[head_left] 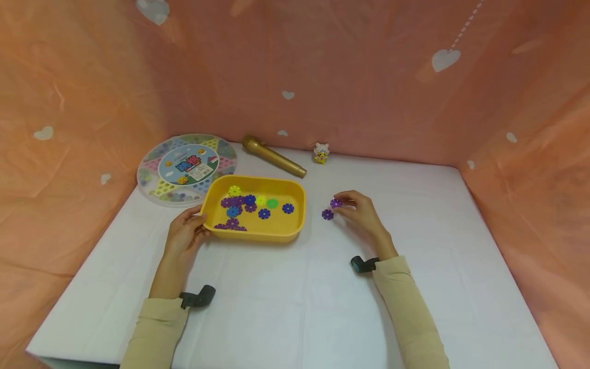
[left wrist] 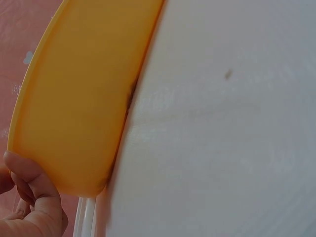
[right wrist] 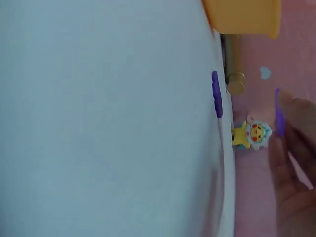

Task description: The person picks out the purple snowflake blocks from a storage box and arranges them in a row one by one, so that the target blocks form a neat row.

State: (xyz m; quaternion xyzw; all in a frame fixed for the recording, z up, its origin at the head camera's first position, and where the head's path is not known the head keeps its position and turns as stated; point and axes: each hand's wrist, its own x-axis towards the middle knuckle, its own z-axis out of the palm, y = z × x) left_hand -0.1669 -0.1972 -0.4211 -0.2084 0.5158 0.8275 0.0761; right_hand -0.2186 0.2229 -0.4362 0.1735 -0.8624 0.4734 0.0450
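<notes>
My left hand (head_left: pixel 181 234) holds the near-left corner of a yellow plastic tray (head_left: pixel 262 236), thumb at the rim. In the left wrist view, the fingers (left wrist: pixel 40 190) curl at the end of the tray's wall. Several purple, blue, yellow and green notched snowflake discs lie in the tray, mostly in its left half. To the right of the tray, my right hand (head_left: pixel 364 215) pinches a purple snowflake disc (right wrist: pixel 280 113) between thumb and fingertips, raised above the table. Another purple snowflake disc (head_left: pixel 328 214) lies flat on the white cloth just below that hand.
Behind the tray lie a gold microphone (head_left: pixel 274 156) and a round Chinese checkers box (head_left: pixel 189 166), whose near-right edge the tray overlaps in the head view. A small yellow-and-white figurine (head_left: pixel 321 153) stands near the pink curtain (head_left: pixel 369 102) enclosing the table.
</notes>
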